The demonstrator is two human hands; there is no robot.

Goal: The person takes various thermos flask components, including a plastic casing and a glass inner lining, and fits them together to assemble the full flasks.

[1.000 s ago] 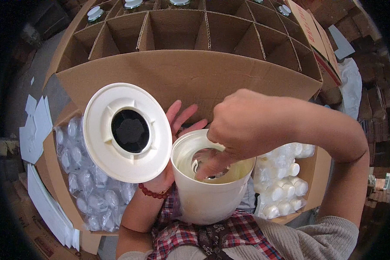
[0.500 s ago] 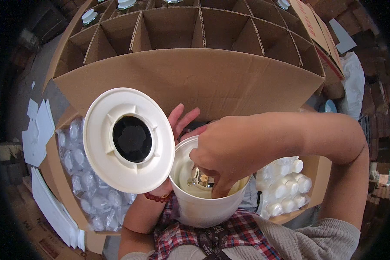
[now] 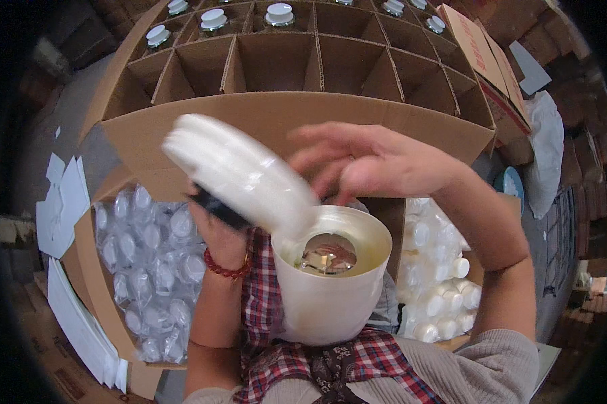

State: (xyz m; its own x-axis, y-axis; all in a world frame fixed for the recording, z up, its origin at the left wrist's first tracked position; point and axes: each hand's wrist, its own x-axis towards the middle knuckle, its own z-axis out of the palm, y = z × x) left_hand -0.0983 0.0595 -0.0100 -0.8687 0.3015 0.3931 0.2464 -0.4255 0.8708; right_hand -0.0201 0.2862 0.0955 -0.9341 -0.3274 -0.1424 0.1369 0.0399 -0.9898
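Gripping a blurred white lid (image 3: 239,172), the left hand (image 3: 219,225) tilts it over the near rim of a white tub (image 3: 327,296) resting on the lap; a shiny metal piece (image 3: 327,254) lies inside. Right hand (image 3: 367,161) hovers above, fingers loosely spread, holding nothing. Bagged clear parts (image 3: 145,262) lie left, a divided carton (image 3: 297,60) blocks ahead, white caps (image 3: 438,283) crowd right.

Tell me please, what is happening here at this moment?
A person's left hand tilts a round white lid over a white tub held against the body. A shiny metal piece lies inside the tub. The right hand hovers open above it, holding nothing. Behind stands a cardboard box with dividers, some cells holding white-capped bottles.
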